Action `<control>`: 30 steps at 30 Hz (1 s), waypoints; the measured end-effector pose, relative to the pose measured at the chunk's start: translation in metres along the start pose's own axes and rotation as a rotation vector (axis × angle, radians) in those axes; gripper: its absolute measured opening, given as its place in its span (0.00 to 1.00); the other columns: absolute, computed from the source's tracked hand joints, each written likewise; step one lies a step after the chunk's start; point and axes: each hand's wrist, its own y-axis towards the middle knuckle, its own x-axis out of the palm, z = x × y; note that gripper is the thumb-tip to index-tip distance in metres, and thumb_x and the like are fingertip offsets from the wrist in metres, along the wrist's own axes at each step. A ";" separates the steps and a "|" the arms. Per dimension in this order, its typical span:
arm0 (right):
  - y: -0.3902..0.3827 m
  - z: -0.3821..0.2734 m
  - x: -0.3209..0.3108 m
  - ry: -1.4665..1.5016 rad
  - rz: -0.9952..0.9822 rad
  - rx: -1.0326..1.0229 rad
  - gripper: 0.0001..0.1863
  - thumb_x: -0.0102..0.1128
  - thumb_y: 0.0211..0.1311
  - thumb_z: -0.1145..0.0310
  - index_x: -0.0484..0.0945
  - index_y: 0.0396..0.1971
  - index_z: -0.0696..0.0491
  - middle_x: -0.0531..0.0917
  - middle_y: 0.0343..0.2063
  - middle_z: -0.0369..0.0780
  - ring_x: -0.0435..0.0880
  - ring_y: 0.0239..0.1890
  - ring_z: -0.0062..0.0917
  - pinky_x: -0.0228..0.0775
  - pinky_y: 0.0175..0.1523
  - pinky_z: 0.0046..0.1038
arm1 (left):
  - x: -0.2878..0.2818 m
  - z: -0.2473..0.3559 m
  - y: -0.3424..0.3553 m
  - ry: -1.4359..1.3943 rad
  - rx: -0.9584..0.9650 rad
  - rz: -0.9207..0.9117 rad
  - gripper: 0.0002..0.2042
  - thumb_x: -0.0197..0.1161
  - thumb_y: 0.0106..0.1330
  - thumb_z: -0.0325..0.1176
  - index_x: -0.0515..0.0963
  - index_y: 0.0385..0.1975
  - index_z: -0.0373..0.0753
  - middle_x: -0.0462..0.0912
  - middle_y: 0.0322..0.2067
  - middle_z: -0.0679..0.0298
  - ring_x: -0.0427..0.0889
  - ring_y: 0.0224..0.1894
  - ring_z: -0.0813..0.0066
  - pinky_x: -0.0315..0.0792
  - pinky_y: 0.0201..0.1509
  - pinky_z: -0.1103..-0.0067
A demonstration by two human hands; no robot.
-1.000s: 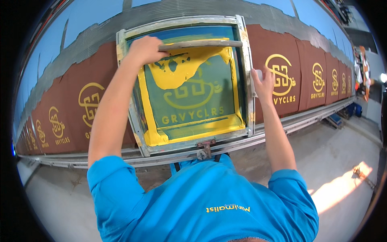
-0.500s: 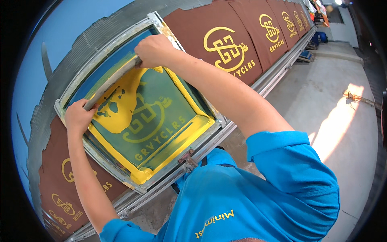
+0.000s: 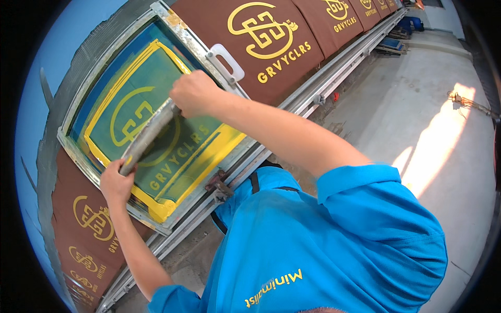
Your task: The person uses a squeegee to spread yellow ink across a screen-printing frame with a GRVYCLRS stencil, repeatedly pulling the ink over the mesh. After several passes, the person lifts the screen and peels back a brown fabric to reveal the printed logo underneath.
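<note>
Both my hands hold a long squeegee [image 3: 147, 136] slanted across a printing screen. My left hand [image 3: 117, 183] wraps round its lower left end. My right hand [image 3: 196, 94] closes on its upper right end. Green mesh with a round emblem and lettering fills the screen frame [image 3: 183, 37], whose metal rim is worn and stained. Yellow ink [image 3: 207, 163] lies thick along the mesh's near edge, with thinner lines along the far and left sides. The squeegee's lower edge and its contact with the mesh are hidden from me.
Brown fabric pieces [image 3: 308, 47] with yellow printed emblems lie in a row on the long table, on both sides of the screen. A white handle [image 3: 236, 67] sticks out from the frame's right side. A metal rail [image 3: 338, 78] edges the table, with concrete floor [image 3: 389, 104] beyond.
The squeegee has moved toward my body across the mesh, both hands with it. The broad yellow patch is gone from the mesh's middle. The frame's white handle has come out from behind my right arm.
</note>
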 end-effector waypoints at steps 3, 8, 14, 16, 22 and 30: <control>-0.060 -0.008 0.039 0.031 0.064 -0.048 0.12 0.74 0.42 0.63 0.87 0.29 0.50 0.86 0.30 0.39 0.88 0.38 0.36 0.79 0.40 0.39 | 0.033 0.013 -0.061 0.007 -0.017 -0.013 0.21 0.77 0.53 0.43 0.85 0.45 0.40 0.88 0.44 0.55 0.86 0.48 0.52 0.79 0.52 0.64; -0.158 -0.035 0.075 0.129 0.203 -0.043 0.06 0.70 0.48 0.67 0.87 0.28 0.48 0.87 0.33 0.39 0.87 0.44 0.36 0.77 0.48 0.40 | 0.068 0.044 -0.150 -0.043 -0.044 0.021 0.23 0.77 0.48 0.38 0.85 0.47 0.41 0.88 0.45 0.56 0.86 0.50 0.53 0.78 0.56 0.65; -0.216 -0.067 0.086 0.203 0.358 -0.074 0.17 0.67 0.44 0.78 0.84 0.37 0.45 0.81 0.39 0.36 0.80 0.50 0.35 0.70 0.55 0.38 | 0.091 0.048 -0.216 -0.016 -0.029 0.160 0.32 0.77 0.45 0.33 0.79 0.56 0.42 0.83 0.53 0.60 0.80 0.59 0.55 0.77 0.61 0.64; -0.236 -0.067 0.086 0.179 0.365 -0.117 0.21 0.68 0.40 0.77 0.82 0.40 0.46 0.80 0.39 0.36 0.79 0.49 0.34 0.69 0.52 0.36 | 0.097 0.066 -0.241 -0.052 -0.080 0.134 0.33 0.78 0.44 0.32 0.79 0.57 0.43 0.83 0.53 0.61 0.80 0.59 0.55 0.77 0.61 0.63; -0.270 -0.082 0.056 0.145 0.195 -0.169 0.21 0.70 0.42 0.74 0.83 0.41 0.45 0.80 0.38 0.36 0.80 0.48 0.34 0.70 0.51 0.36 | 0.065 0.066 -0.268 -0.073 -0.060 -0.064 0.29 0.76 0.49 0.36 0.81 0.55 0.42 0.85 0.52 0.60 0.81 0.60 0.55 0.78 0.61 0.62; -0.068 -0.042 -0.020 -0.025 0.097 -0.053 0.13 0.73 0.53 0.63 0.85 0.39 0.47 0.86 0.38 0.40 0.87 0.44 0.40 0.80 0.46 0.41 | -0.031 -0.007 -0.070 -0.059 0.001 -0.214 0.24 0.67 0.63 0.59 0.88 0.39 0.41 0.90 0.37 0.53 0.89 0.43 0.51 0.82 0.48 0.59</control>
